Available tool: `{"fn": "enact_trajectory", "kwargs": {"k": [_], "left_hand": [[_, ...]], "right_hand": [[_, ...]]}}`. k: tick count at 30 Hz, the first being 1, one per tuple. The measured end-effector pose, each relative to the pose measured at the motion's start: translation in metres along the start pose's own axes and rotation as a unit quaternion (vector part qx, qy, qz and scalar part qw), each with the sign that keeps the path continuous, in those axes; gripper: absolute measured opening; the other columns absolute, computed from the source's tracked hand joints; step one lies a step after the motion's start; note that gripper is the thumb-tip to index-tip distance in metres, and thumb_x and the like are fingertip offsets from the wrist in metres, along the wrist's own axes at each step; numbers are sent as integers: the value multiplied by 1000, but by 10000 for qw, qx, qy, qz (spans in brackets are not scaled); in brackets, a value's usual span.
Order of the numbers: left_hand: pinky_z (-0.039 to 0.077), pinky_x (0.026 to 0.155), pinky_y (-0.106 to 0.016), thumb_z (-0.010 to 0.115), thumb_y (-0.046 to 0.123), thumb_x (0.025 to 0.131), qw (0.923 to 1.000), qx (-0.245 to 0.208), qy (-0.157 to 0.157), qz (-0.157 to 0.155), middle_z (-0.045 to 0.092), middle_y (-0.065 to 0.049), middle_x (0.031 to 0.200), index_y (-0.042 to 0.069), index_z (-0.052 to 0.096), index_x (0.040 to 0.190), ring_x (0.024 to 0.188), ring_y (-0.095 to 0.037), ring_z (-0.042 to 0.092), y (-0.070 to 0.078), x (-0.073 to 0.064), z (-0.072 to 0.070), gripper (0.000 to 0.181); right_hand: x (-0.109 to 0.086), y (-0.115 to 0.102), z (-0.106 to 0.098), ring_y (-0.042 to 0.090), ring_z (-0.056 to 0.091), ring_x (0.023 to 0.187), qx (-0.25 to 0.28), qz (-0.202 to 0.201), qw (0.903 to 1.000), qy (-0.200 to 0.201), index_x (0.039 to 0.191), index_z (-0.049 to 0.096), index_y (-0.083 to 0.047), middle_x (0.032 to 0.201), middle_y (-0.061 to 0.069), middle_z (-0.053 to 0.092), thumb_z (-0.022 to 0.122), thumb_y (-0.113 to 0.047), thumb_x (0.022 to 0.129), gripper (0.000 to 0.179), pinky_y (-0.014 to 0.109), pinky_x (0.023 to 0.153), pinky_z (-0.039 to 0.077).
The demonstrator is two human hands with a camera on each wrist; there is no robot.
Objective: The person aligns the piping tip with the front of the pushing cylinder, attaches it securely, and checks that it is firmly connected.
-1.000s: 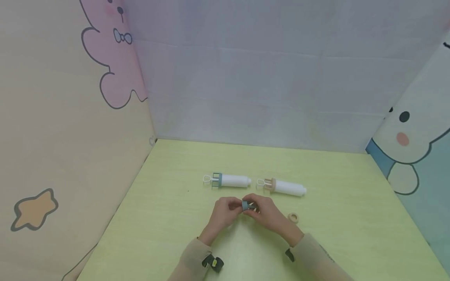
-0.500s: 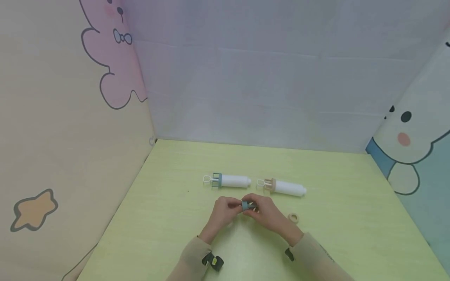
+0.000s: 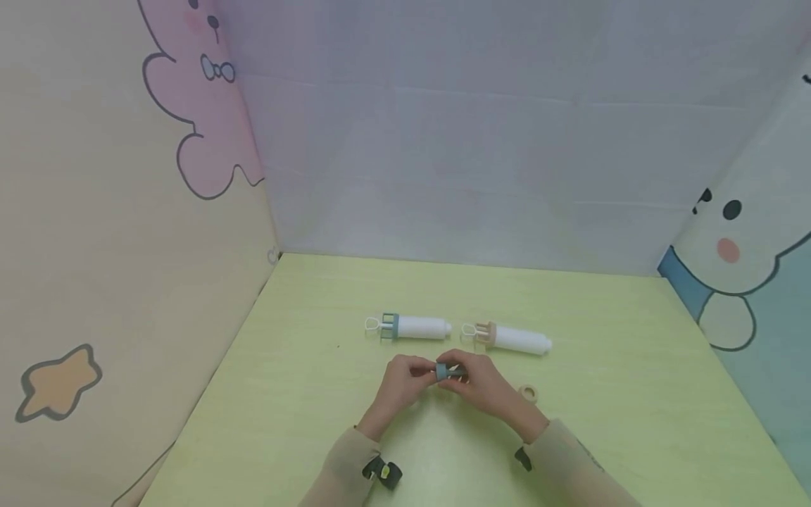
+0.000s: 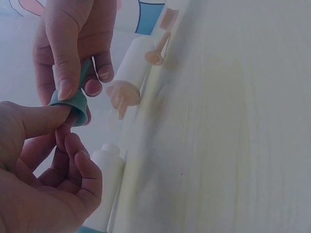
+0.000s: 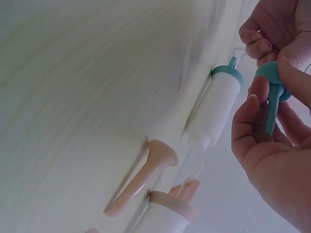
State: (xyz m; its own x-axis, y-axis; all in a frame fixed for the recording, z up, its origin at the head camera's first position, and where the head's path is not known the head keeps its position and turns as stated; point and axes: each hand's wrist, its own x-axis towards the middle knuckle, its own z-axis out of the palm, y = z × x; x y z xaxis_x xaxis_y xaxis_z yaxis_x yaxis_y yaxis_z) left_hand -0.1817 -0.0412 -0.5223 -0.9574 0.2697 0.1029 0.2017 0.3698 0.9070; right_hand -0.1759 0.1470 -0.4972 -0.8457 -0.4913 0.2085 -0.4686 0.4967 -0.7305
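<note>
Hardly anything has moved since the earlier frames: both hands keep their place over the near middle of the bench (image 3: 272,408), and only the head view has shifted a trifle. The left hand (image 3: 400,380) pinches the rim of a teal funnel (image 3: 441,372), thumb at its mouth; the right hand (image 3: 479,381) holds the cup from outside, its fingers bent about it, the stem pointing right. On the pale yellow-green, faintly grained top, a peach funnel (image 5: 158,158) lies just beyond the right wrist; farther off lie a teal-collared syringe (image 3: 421,327), left, and a peach-collared syringe (image 3: 519,339), right. A creased lilac-grey sheet (image 3: 412,155) closes the far side. The cream left wall (image 3: 95,232) bears a pink bear (image 3: 209,158) and an orange star (image 3: 62,384); at right is a white cartoon animal (image 3: 760,229).
</note>
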Motion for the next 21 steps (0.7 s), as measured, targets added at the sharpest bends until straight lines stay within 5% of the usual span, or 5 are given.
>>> {"fn": "enact_trajectory", "kwargs": {"k": [14, 21], "left_hand": [[48, 59, -26, 78, 21, 80, 9988, 439, 229, 40, 65, 10, 72, 13, 76, 85, 66, -6, 59, 5, 6, -9, 9], [48, 60, -28, 79, 21, 79, 9919, 990, 654, 449, 63, 5, 72, 7, 75, 87, 67, -12, 58, 6, 18, -19, 16]], "right_hand": [[-2, 6, -5, 16, 65, 79, 169, 117, 9998, 6, 111, 64, -7, 100, -1, 67, 73, -9, 84, 28, 28, 67, 51], [-3, 7, -7, 14, 64, 81, 59, 125, 9999, 1, 112, 63, -3, 99, -1, 66, 74, -9, 83, 31, 28, 70, 51]]}}
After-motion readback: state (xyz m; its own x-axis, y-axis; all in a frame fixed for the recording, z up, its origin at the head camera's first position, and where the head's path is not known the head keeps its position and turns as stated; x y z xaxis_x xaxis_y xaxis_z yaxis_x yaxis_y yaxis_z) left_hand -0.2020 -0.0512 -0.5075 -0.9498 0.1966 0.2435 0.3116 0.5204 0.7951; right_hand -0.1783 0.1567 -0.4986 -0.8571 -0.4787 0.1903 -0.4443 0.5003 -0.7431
